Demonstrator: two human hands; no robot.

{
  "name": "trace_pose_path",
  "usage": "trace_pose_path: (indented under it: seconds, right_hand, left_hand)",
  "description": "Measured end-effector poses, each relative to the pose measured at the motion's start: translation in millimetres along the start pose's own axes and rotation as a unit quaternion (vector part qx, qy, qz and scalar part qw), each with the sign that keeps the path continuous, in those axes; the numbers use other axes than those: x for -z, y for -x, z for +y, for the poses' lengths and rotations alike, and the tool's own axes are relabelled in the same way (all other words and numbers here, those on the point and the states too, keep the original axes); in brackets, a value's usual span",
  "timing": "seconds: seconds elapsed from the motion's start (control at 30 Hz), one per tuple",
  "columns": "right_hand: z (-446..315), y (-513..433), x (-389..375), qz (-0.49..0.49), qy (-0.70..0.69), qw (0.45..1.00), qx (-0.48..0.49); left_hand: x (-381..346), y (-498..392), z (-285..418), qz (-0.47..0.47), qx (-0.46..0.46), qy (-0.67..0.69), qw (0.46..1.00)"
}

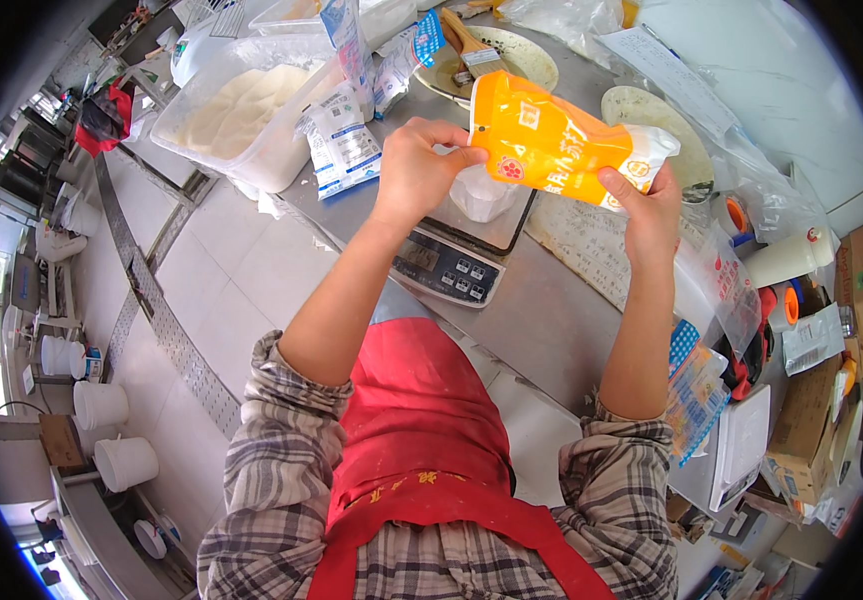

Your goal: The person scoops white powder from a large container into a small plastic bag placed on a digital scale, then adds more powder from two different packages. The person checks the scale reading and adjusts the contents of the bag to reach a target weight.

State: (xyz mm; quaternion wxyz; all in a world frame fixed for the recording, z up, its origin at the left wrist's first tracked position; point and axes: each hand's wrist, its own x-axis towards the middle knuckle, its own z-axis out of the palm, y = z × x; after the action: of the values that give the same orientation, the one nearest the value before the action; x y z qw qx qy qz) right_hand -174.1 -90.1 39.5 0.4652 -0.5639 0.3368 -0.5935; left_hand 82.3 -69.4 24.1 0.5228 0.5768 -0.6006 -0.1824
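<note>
A yellow-orange plastic pouch (551,142) bearing writing is stretched between my two hands. Its left corner is pinched between the thumb and fingers of my left hand (424,169). At its white right end, my right hand (645,206) grips it with the thumb on the near face. Below the pouch, a translucent plastic cup or bag (484,196) rests on the plate of a digital kitchen scale (450,266); the pouch partly hides it. The scale's keypad and small display face me.
Left of the scale stand a plastic tub of pale powder (247,112) and a white-blue packet (343,142). Behind is a bowl (540,56) with wooden-handled brushes (472,45). Handwritten sheets (581,236), tape rolls (735,214) and a white scale (743,446) crowd the right.
</note>
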Motion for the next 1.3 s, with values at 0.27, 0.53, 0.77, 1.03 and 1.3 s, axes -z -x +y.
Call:
trace_pose_path:
  seconds: [0.27,0.53,0.77,1.03,1.3]
  right_hand:
    - [0.0,0.1,-0.5,0.012,-0.002,1.000,0.008]
    - [-0.4,0.3,-1.0,0.006,0.000,1.000,0.009]
    - [-2.8,1.3,-2.2,-0.001,0.003,1.000,0.005]
    - [-1.3,0.9,-1.2,0.004,-0.001,1.000,0.015]
    - [0.3,0.3,-1.5,0.003,0.002,1.000,0.011]
  left_hand:
    - [1.9,-1.0,0.6,-0.004,0.001,0.008,1.000]
    - [1.9,-1.4,1.5,0.004,0.003,0.001,1.000]
    - [0.5,2.7,3.1,-0.005,-0.010,-0.025,1.000]
    - [2.6,-0.5,2.6,0.002,-0.011,-0.008,1.000]
    - [1.4,0.7,3.4,0.007,-0.010,-0.017,1.000]
